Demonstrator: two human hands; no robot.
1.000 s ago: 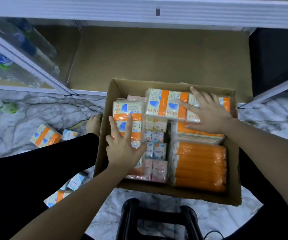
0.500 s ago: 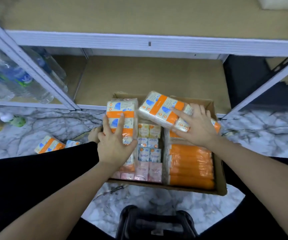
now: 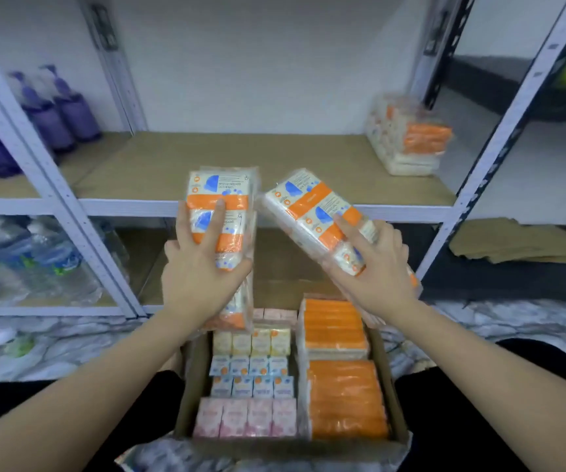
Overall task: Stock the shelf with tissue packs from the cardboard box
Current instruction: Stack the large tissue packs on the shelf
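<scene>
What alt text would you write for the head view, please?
Two bare hands, left hand and right hand, each hold a tissue pack above an open cardboard box of packs, before a shelf holding one bundle.

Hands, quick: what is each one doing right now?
Left hand: holding an upright tissue pack, lifted above the cardboard box.
Right hand: holding a tilted tissue pack.

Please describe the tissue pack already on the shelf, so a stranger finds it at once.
Look at the wooden shelf at chest height. At its far right end stands one tissue pack. Unlike the two packs in the hands, nobody holds it.
</scene>
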